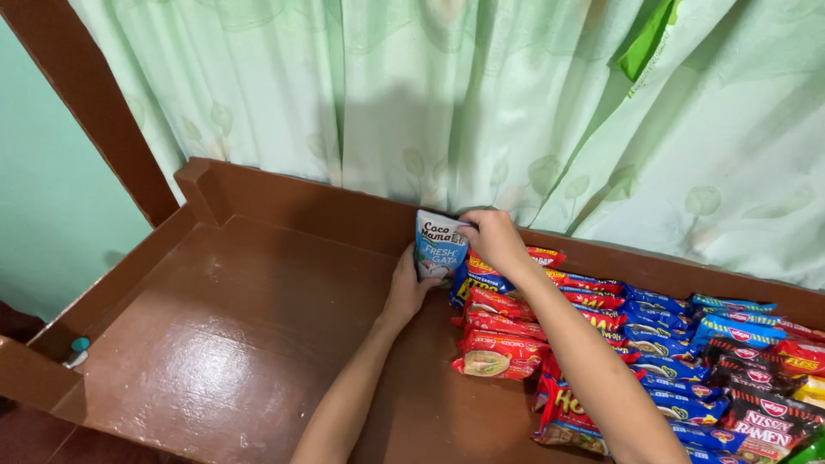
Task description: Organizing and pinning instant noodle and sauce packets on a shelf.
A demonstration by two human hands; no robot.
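A small blue and white carton (439,245) stands upright on the brown wooden surface (241,335), against the back rail. My left hand (407,288) grips its lower left side from below. My right hand (491,238) holds its top right corner, reaching over the rows of packets. The carton sits at the left end of the red noodle packets (501,331), touching them.
Rows of red, blue and dark noodle packets (687,361) fill the right half of the surface. A pale green curtain (481,103) hangs behind. A raised brown rail (206,193) edges the back and left. A small teal-capped item (77,348) lies at the left edge.
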